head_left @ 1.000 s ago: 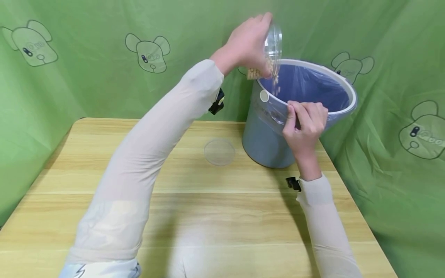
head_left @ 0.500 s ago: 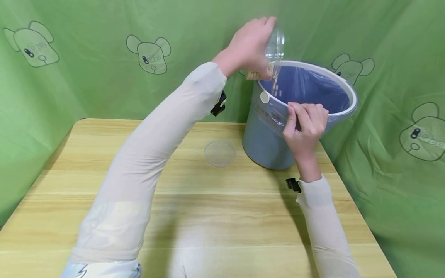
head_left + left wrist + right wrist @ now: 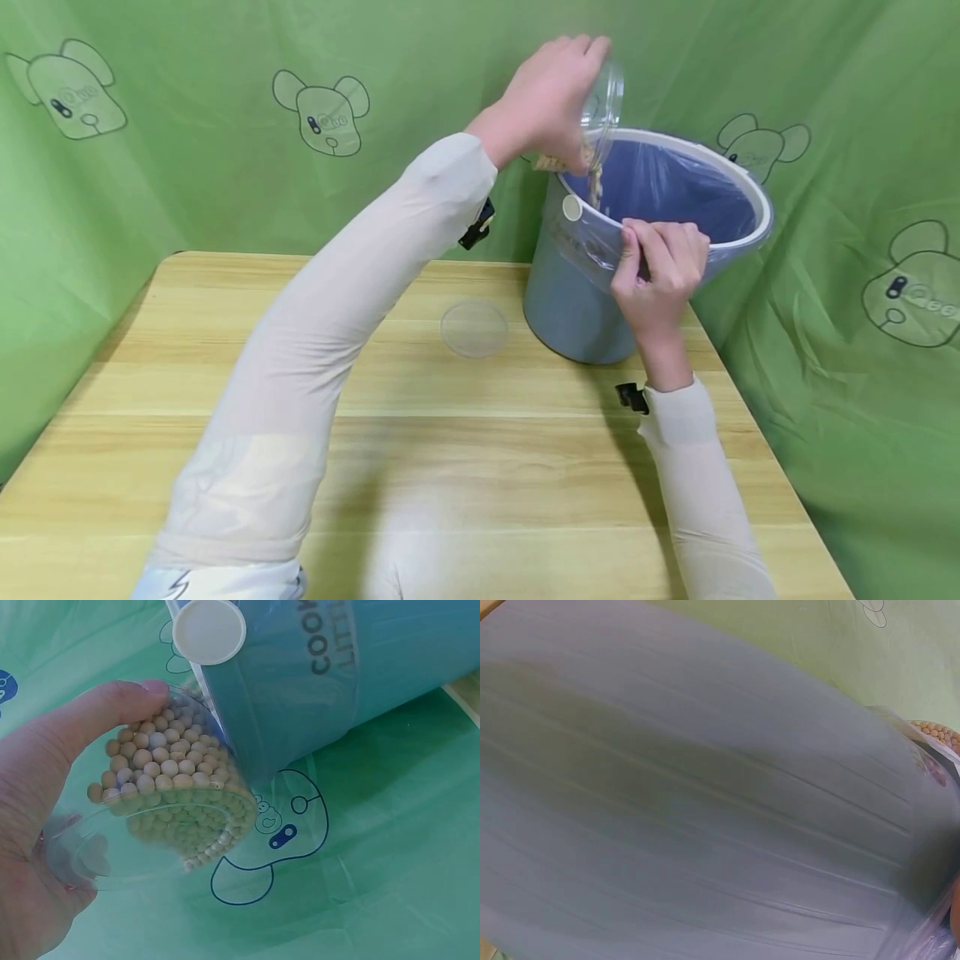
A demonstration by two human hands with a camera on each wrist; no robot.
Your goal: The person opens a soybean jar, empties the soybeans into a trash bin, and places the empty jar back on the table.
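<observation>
My left hand [image 3: 551,100] grips a clear plastic cup [image 3: 602,108] tipped over the far left rim of a blue-grey bin [image 3: 570,308]. The bin is tilted toward me and lined with a clear bag. Small tan beans [image 3: 595,179] spill from the cup into the bin. In the left wrist view the cup [image 3: 157,810] lies on its side, still holding many beans [image 3: 176,784], with my thumb [image 3: 97,712] over it. My right hand [image 3: 660,267] grips the bin's near rim and bag. The right wrist view is filled by the bin's wall [image 3: 690,810].
A clear round lid [image 3: 474,328] lies flat on the wooden table [image 3: 465,467], just left of the bin. Green cloth with cartoon bear prints [image 3: 322,104] hangs behind and at both sides. A white round knob [image 3: 209,630] sits on the bin's side.
The left hand has shifted slightly right and tipped the cup a little further; beans keep falling into the bin. The right hand holds the rim as before.
</observation>
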